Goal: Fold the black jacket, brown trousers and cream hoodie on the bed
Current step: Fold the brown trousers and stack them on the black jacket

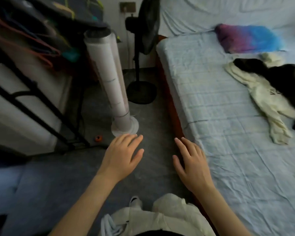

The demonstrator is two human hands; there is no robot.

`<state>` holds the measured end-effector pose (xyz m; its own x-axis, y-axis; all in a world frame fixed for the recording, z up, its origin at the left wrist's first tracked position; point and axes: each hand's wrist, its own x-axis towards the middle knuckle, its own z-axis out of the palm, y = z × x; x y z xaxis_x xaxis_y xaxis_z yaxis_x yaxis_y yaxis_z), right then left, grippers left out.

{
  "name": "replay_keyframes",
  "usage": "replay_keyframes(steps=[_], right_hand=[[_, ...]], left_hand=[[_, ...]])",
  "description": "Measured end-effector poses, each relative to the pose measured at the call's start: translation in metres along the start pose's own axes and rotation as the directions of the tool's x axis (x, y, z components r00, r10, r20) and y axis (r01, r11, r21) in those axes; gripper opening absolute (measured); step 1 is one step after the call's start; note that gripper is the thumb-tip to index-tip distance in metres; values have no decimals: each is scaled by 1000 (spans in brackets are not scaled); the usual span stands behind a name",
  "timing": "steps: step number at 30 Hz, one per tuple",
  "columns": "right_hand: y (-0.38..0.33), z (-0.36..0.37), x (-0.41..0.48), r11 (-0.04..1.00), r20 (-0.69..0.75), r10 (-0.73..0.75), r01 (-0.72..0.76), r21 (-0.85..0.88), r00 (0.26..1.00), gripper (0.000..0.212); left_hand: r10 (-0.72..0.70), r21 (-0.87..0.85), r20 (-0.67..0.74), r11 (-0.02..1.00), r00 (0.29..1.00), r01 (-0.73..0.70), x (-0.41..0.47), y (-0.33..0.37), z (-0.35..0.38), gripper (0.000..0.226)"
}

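Clothes: heap near the far right edge of the bed [220, 108], unfolded, nothing laid out yet.
Cream hoodie [266, 97]: crumpled, one sleeve trailing toward the foot of the bed, partly under the dark garment.
Black jacket [286, 79]: bunched on top of the hoodie, running off the right side of the view.
Brown trousers: cannot pick them out; possibly within the dark heap.
Left hand [121, 157]: fingers straight and spread, holding nothing, over the floor beside the bed.
Right hand [192, 164]: fingers loosely spread, empty, just at the near left edge of the bed.
Step in hand: reaching for the heap, by my judgement; both hands are well apart from it.
Doing it well: lift the jacket off first so the hoodie comes free, then spread one garment flat on the bare sheet before folding.
Around: white tower fan [109, 79] and black pedestal fan [143, 48] on the floor left of the bed; a purple-and-blue cloth [245, 40] near the head end.
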<state>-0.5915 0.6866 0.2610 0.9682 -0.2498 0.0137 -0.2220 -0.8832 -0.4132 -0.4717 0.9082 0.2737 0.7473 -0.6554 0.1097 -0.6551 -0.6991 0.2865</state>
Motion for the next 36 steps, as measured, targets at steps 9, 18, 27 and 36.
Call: replay_keyframes(steps=[9, 18, 27, 36], right_hand=[[27, -8, 70, 929, -198, 367, -369, 27, 909, 55], [114, -20, 193, 817, -244, 572, -569, 93, 783, 56], [186, -71, 321, 756, -335, 636, -647, 94, 695, 51], [241, -66, 448, 540, -403, 802, -824, 172, 441, 47]], left_hand=[[310, -143, 130, 946, 942, -292, 169, -22, 25, 56], [501, -180, 190, 863, 844, -472, 357, 7, 62, 53], [651, -235, 192, 757, 734, -610, 549, 43, 76, 50], [864, -337, 208, 504, 459, -795, 728, 63, 147, 49]])
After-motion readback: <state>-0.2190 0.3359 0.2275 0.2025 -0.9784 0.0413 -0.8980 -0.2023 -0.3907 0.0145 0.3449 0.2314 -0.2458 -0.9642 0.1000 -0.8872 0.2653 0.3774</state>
